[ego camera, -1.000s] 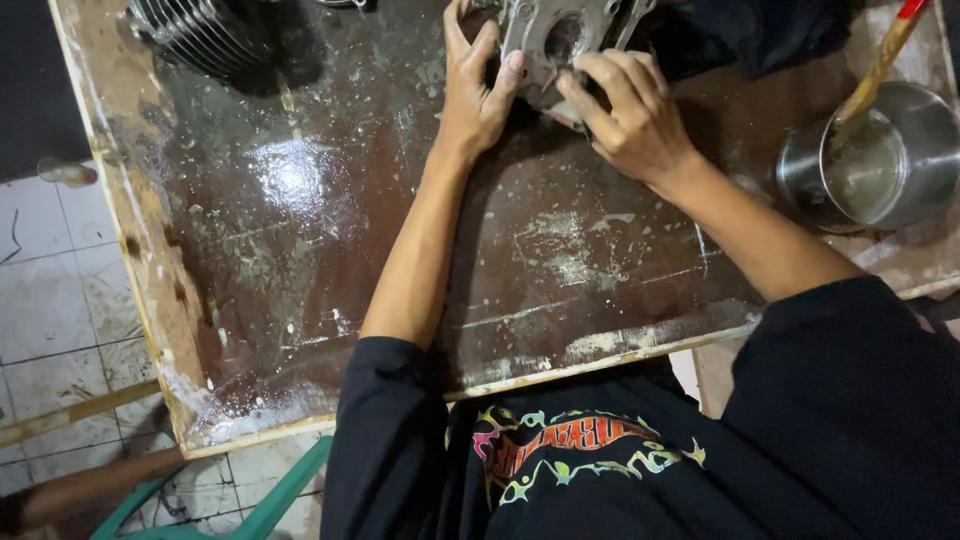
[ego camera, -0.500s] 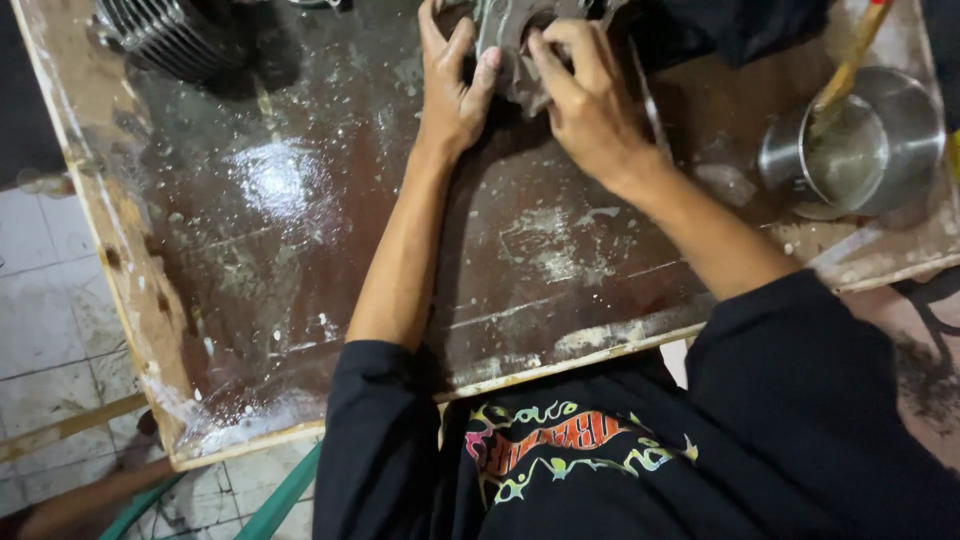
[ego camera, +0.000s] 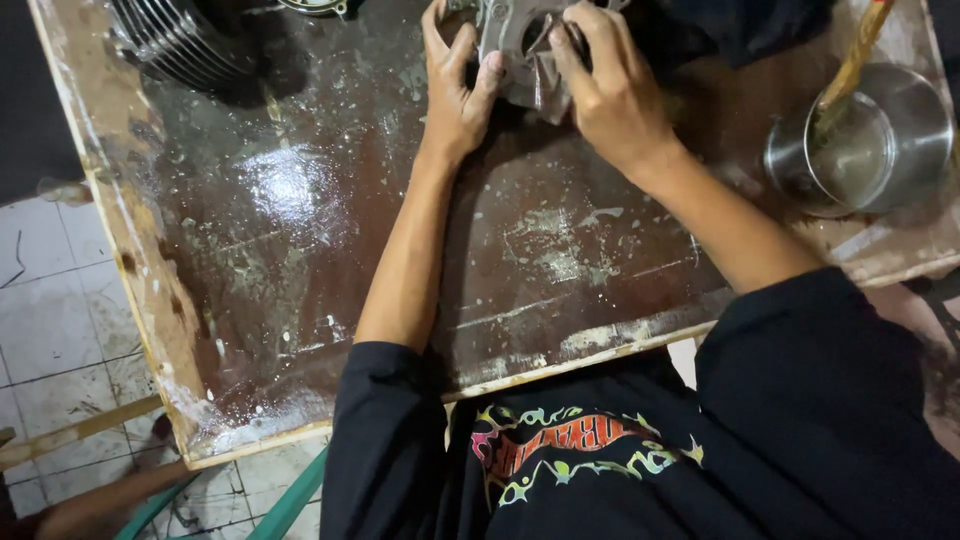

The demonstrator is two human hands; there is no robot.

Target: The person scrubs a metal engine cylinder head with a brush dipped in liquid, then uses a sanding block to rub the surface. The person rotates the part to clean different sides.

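Observation:
A grey cast-metal engine part lies at the far edge of the dark, stained wooden table. My left hand grips its left side, thumb and fingers wrapped around the edge. My right hand is closed over its right side, fingers curled onto the top face near a round opening. The upper part of the piece runs out of view at the top.
A finned metal cylinder stands at the far left corner. A steel pot with a wooden-handled brush in it sits at the right. A dark cloth lies behind my right hand. Tiled floor shows left of the table.
My right hand has slid a little to the right and up on the metal part. The left hand keeps the same grip. The view shifted slightly.

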